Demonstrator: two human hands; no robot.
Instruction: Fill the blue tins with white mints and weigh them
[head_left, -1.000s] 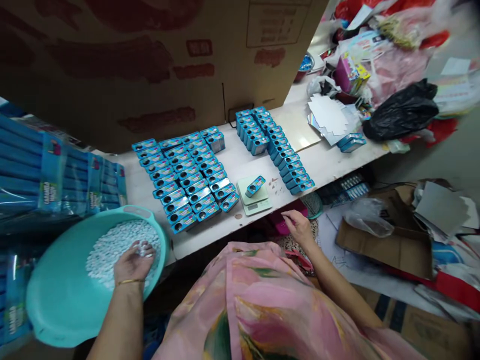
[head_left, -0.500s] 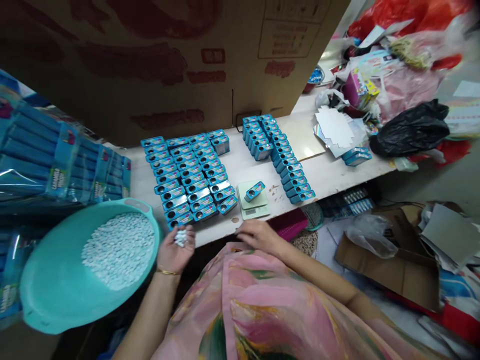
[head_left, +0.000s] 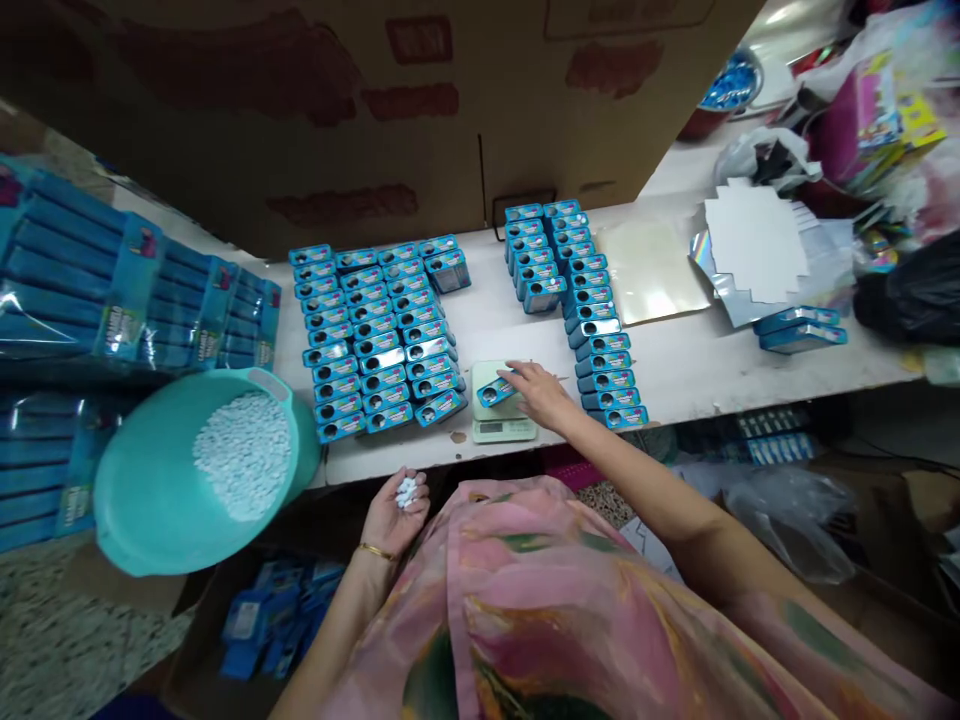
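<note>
My left hand (head_left: 395, 515) is cupped palm up just below the table's front edge and holds a small heap of white tablets (head_left: 406, 491). My right hand (head_left: 537, 389) reaches over the small pale green scale (head_left: 501, 425) and its fingers touch the open blue tin (head_left: 495, 389) that lies on the scale. Left of the scale stands a block of several open blue tins (head_left: 379, 338) in rows. A second double row of blue tins (head_left: 576, 300) runs along the right of the scale. A teal basin (head_left: 142, 500) with many white tablets (head_left: 244, 455) sits at the left.
A large cardboard box (head_left: 360, 100) stands behind the tins. Blue packaged goods (head_left: 112, 290) are stacked at the left. White card sheets (head_left: 754, 250), two closed tins (head_left: 799, 328) and bags of clutter lie at the right. More blue packs (head_left: 277, 610) lie under the table.
My left hand left the basin with a handful of tablets and came to the table's front. My right hand rose from below the edge to the tin on the scale.
</note>
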